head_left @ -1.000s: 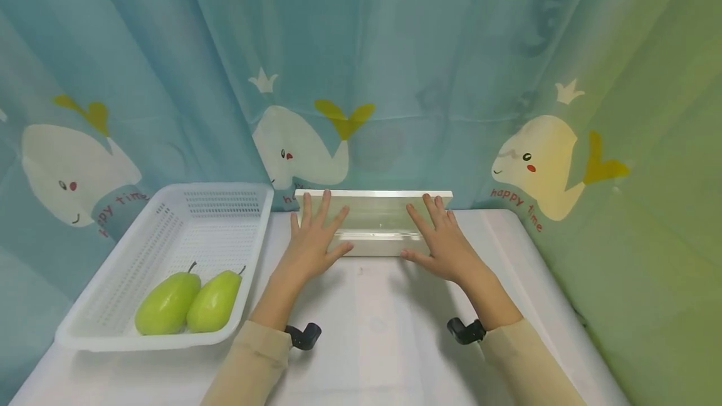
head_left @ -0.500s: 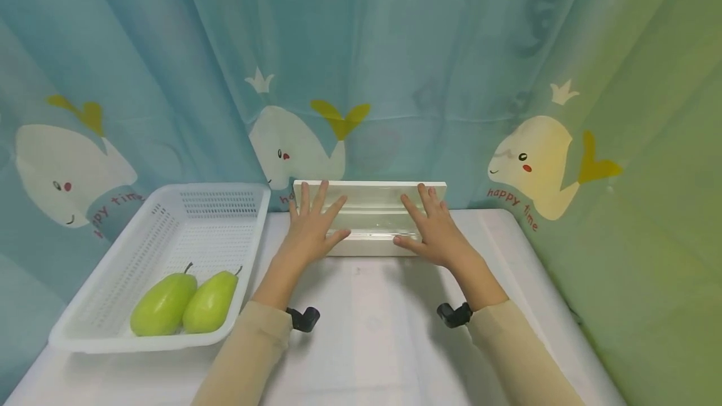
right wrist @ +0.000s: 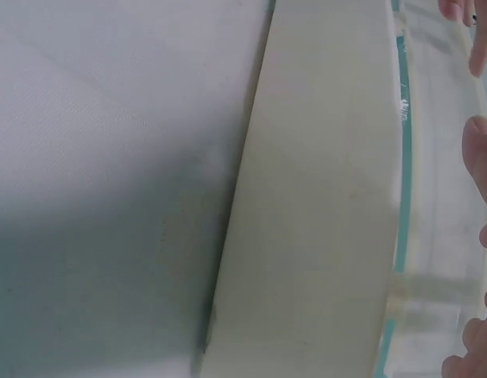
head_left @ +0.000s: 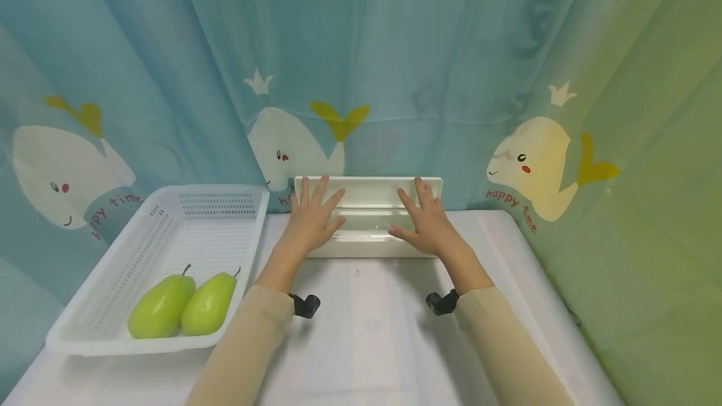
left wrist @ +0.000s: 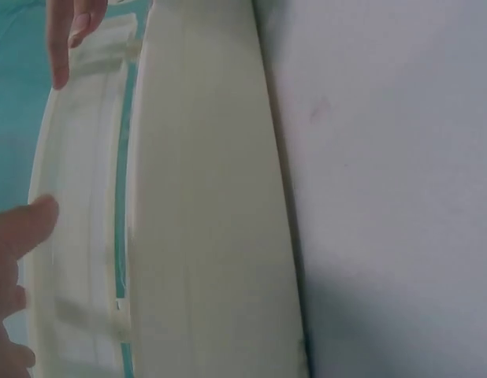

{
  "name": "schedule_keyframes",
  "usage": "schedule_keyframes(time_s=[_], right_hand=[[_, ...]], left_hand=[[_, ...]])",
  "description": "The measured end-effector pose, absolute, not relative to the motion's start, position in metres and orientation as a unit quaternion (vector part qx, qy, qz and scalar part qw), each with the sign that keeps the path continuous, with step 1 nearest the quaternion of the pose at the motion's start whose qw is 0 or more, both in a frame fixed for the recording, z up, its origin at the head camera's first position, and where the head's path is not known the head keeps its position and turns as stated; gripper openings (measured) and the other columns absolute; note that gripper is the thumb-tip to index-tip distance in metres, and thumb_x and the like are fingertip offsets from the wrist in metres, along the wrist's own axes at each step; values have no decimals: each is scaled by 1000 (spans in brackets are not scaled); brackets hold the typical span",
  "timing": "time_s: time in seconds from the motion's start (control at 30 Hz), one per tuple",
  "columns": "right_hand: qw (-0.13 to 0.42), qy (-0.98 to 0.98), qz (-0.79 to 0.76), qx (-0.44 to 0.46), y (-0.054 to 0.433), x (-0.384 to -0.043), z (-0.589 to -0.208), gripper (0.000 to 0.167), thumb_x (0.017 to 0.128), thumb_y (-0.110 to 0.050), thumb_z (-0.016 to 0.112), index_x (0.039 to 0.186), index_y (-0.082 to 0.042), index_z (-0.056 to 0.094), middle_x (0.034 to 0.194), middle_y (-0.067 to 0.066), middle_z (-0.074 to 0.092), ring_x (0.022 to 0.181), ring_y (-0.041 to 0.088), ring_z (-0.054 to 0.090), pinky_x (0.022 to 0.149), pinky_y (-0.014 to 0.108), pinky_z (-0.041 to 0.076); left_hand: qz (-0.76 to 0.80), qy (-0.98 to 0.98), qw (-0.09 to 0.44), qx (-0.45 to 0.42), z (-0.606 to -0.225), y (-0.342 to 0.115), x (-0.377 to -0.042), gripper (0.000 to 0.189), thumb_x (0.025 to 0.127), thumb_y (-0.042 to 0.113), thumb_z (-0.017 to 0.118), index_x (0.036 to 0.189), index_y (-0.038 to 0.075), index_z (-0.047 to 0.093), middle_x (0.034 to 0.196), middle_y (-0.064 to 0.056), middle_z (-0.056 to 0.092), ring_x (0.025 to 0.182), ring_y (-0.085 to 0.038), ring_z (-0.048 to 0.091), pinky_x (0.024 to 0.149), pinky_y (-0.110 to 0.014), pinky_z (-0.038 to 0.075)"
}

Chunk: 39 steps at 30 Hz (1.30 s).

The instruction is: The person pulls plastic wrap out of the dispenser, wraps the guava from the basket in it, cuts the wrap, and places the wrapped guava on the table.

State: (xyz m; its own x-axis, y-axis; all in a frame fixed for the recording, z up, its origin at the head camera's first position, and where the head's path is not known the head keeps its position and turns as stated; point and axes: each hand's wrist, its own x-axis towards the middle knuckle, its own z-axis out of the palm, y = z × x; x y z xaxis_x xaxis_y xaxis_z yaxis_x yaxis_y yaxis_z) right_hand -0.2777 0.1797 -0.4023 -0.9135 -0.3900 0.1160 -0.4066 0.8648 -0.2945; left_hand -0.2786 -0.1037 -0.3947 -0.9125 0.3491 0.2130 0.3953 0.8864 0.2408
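A long white box [head_left: 369, 249] stands at the back of the table, its hinged lid [head_left: 369, 193] raised and leaning toward the curtain. The left hand [head_left: 309, 225] is spread at the lid's left end, fingers straight, fingertips right at its upper edge. At the right end, the right hand [head_left: 430, 225] lies the same way, with its thumb pointing inward. Both wrist views show the box's plain front wall [left wrist: 204, 197], a narrow gap, and the lid panel [right wrist: 444, 205] beyond it. Neither hand curls round anything. Part of the box is hidden behind the hands.
To the left stands a white plastic basket [head_left: 256, 230] with perforated walls, holding two green pears [head_left: 162, 307]. A white cloth covers the table [head_left: 366, 343]. Behind hangs a blue-green curtain [head_left: 406, 67] printed with whales, and it continues along the right side.
The lid has swung up and back, showing more of its inner face. Both hands have moved slightly upward with it, the right one also inward. The basket and pears stay put.
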Motion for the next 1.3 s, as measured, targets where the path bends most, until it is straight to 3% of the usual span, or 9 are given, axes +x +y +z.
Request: schedule_keyframes(time_s=[0.2, 0.43, 0.7, 0.83, 0.93, 1.07, 1.17, 1.3], right_hand=[[-3, -968, 160, 193, 176, -285, -408, 85, 96, -59, 55, 161, -19, 17, 166, 18, -9, 152, 41, -9, 120, 64, 6], [-18, -971, 158, 180, 174, -286, -415, 69, 105, -51, 38, 160, -13, 18, 165, 23, -2, 151, 45, -7, 119, 65, 5], [-18, -973, 158, 168, 173, -288, -421, 63, 107, -45, 36, 159, -11, 24, 163, 27, 11, 150, 49, 1, 118, 66, 8], [6, -969, 164, 185, 175, -287, -427, 60, 106, -43, 40, 157, -11, 31, 163, 27, 14, 150, 49, 3, 119, 65, 9], [68, -957, 181, 217, 174, -287, -433, 53, 104, -37, 50, 150, -11, 46, 159, 25, 29, 148, 47, 21, 117, 62, 22], [138, -937, 209, 243, 168, -287, -436, 36, 99, -24, 63, 133, -13, 64, 134, 17, 58, 122, 38, 53, 98, 52, 47], [130, -938, 212, 243, 162, -286, -432, 30, 97, -22, 65, 127, -17, 69, 117, 10, 63, 105, 30, 56, 81, 44, 52], [89, -952, 168, 240, 153, -287, -426, 32, 99, -29, 63, 129, -23, 68, 113, 8, 61, 97, 26, 54, 73, 41, 51]], left_hand=[[-146, -969, 73, -186, -391, -103, -293, 57, 101, 37, 57, 152, 19, 41, 163, -20, 18, 147, -57, 2, 111, -76, 16], [-135, -973, 44, -182, -390, -104, -301, 56, 100, 36, 59, 150, 18, 44, 163, -19, 22, 147, -56, 3, 110, -76, 18], [-156, -972, -35, -172, -400, -108, -299, 56, 103, 37, 52, 154, 19, 38, 161, -18, 27, 148, -54, 6, 111, -77, 14], [-184, -963, 5, -197, -408, -111, -293, 50, 102, 30, 55, 149, 15, 47, 156, -20, 36, 145, -51, 23, 114, -68, 24], [-226, -945, 53, -230, -414, -112, -289, 41, 100, 22, 59, 139, 10, 57, 144, -18, 51, 134, -44, 44, 110, -58, 37], [-258, -927, 96, -256, -419, -109, -287, 29, 99, 17, 60, 127, 10, 66, 125, -10, 66, 117, -35, 59, 100, -50, 48], [-245, -929, 97, -261, -422, -103, -288, 26, 100, 19, 59, 123, 13, 69, 122, -5, 69, 111, -29, 63, 94, -46, 52], [-229, -935, 74, -261, -425, -93, -289, 27, 101, 24, 59, 124, 15, 69, 121, -2, 71, 111, -23, 66, 94, -43, 53]])
